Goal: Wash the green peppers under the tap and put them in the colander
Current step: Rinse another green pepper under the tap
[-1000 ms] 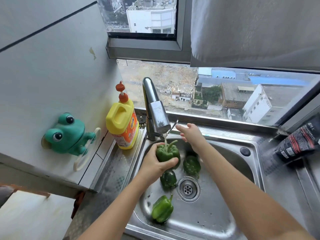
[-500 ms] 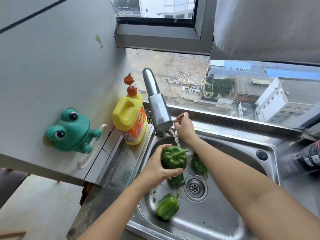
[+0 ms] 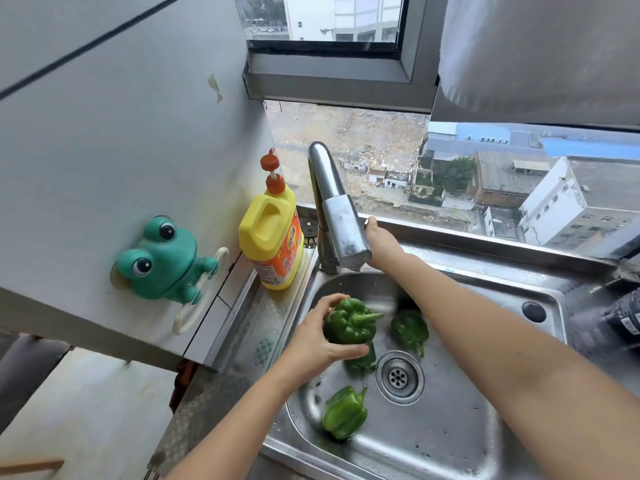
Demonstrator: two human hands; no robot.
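My left hand (image 3: 311, 341) grips a green pepper (image 3: 349, 323) over the steel sink (image 3: 450, 445), just below the tap spout (image 3: 341, 223). My right hand (image 3: 381, 240) reaches behind the spout to the tap lever, and the spout hides most of its fingers. No stream shows under the spout. Three more peppers lie in the basin: one (image 3: 363, 362) under the held pepper, one (image 3: 410, 329) beside my right forearm, one (image 3: 344, 412) near the front. No colander is in view.
A yellow detergent bottle (image 3: 270, 237) stands left of the tap. A green frog holder (image 3: 162, 258) sticks to the left wall. The drain (image 3: 400, 375) is mid-basin. A dark packet (image 3: 625, 317) lies at the right edge; the window is behind the sink.
My right hand went from the lever's tip to behind the spout. The water stream seen earlier is gone. My left hand lowered the pepper slightly, still holding it.
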